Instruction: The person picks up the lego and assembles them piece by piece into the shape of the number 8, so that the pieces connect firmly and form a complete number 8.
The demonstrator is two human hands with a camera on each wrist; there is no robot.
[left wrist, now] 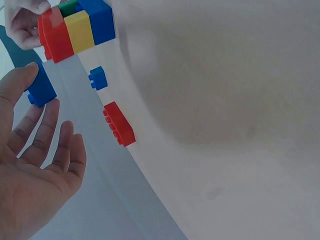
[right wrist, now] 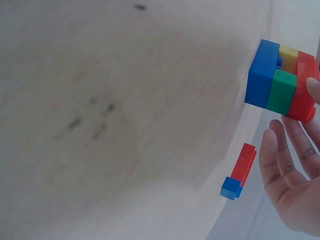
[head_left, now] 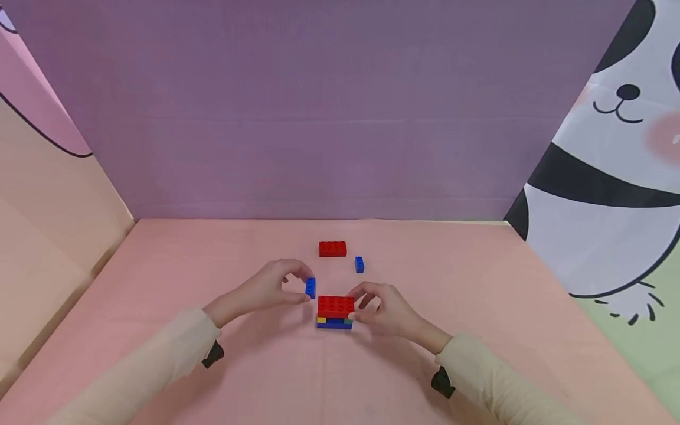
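Note:
A blue toy brick [head_left: 310, 288] is pinched between thumb and fingertips of my left hand [head_left: 273, 283], just left of a small stack and raised off the table. That stack has a red brick [head_left: 336, 306] on top, a yellow brick [left wrist: 79, 31] and a green brick [right wrist: 283, 92] in the middle layer, and a blue brick [right wrist: 262, 75] at the bottom. At its right side, my right hand [head_left: 390, 313] grips the red top brick between thumb and fingers. In the left wrist view the held brick's studs point away from the palm's far side, partly hidden by the thumb.
Behind the stack, a loose red brick [head_left: 332, 249] lies on the pink table [head_left: 451, 265]. Nearer and slightly right of it is a small blue brick [head_left: 359, 264]. A purple backdrop [head_left: 319, 118] rises at the table's far edge, with a panda-print panel [head_left: 611, 165] on the right.

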